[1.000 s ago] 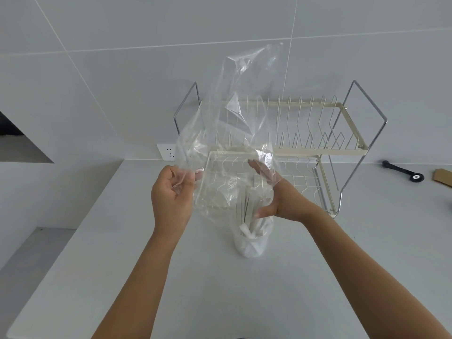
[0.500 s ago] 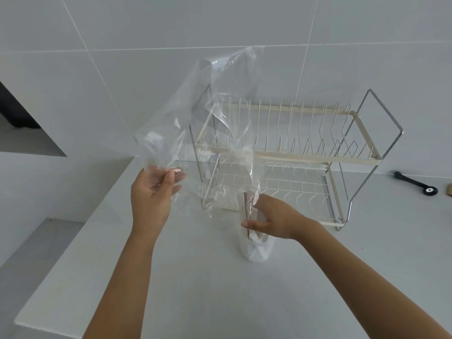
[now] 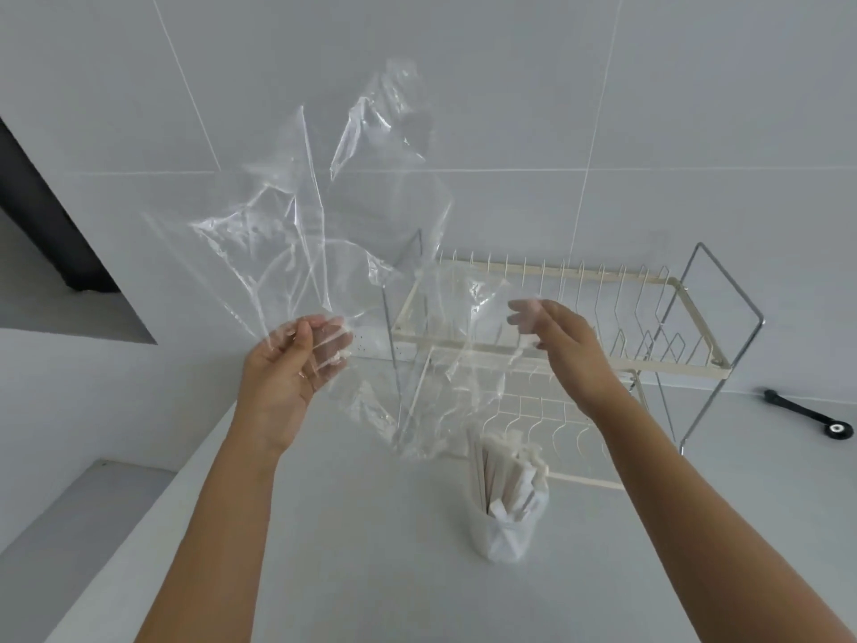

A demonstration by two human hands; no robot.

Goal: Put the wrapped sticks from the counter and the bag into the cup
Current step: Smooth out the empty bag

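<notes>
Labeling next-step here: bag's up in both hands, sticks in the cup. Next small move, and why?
Probably set the bag aside. It looks empty, held up by the left hand and right hand, while the wrapped sticks stand in the cup and none show on the counter.

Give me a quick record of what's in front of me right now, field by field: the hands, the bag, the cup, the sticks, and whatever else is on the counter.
left hand: pinching the clear plastic bag, raised above the counter
right hand: fingers spread at the bag's other edge, grip unclear
bag: no sticks visible inside
cup: white, upright on the counter
wrapped sticks: bundled upright in the cup
dish rack: behind the cup, holding no dishes
black tool: on the counter at far right
</notes>
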